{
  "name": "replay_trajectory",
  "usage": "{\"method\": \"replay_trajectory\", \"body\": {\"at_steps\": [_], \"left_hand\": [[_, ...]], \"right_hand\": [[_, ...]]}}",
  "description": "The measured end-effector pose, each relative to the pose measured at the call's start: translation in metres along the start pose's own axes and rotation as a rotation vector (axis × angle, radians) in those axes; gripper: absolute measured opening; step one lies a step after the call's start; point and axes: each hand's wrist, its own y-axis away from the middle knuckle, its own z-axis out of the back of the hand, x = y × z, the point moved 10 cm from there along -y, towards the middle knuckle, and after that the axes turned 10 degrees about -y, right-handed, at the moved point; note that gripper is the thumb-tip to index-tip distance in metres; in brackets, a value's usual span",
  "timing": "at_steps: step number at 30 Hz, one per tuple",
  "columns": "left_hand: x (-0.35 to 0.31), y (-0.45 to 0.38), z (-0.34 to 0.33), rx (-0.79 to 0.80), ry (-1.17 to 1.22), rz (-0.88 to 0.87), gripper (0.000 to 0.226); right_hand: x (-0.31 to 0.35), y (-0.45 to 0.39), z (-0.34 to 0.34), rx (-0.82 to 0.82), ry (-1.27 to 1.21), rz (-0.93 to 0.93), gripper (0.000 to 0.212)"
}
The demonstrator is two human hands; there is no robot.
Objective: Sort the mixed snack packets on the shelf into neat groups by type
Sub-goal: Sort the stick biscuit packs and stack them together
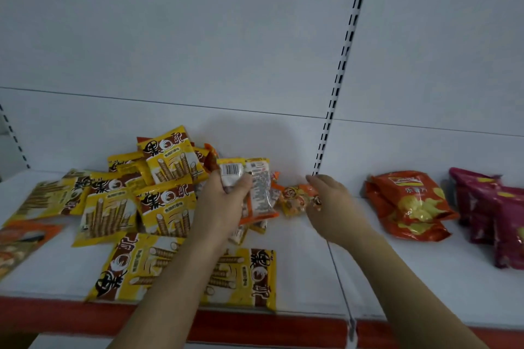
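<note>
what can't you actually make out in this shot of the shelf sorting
Head view only:
- Packets gripped in the left hand: fronts turned away, only a barcode and blurred print show, so their type is unclear.
- Small orange packet by the right hand: blurred, and whether the fingers pinch it is unclear.
- Magenta bags: cut off by the right edge.
- Orange packet: cut off by the left edge.

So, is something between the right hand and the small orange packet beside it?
No, nothing visible is. The right hand is already at the small orange packet, its fingers curled over its right end. Whether they grip it is unclear.
</note>
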Motion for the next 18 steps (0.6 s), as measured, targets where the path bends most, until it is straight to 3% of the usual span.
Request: {"method": "replay_trajectory", "body": {"at_steps": [3,8,11,14,18], "left_hand": [[0.009,0.002,0.000,0.027,-0.041,0.026,0.006],[0.022,-0.003,0.009,0.021,-0.025,0.108,0.012],[0.019,-0.005,0.013,-0.001,-0.092,0.064,0.011],[0.010,-0.002,0.003,0.025,-0.133,-0.006,0.012],[-0.006,0.011,-0.027,0.180,0.035,-0.062,0.028]], "right_hand": [[-0.014,-0.019,-0.034,0.157,0.230,0.058,0.064],[-0.023,-0.024,-0.023,-0.006,0.302,0.073,0.035],[-0.019,-0.010,0.018,-0.250,0.130,0.023,0.043],[0.020,0.022,0.052,-0.501,-0.142,0.124,0.032],[0.098,0.044,0.030,-0.486,-0.320,0.317,0.019]]}}
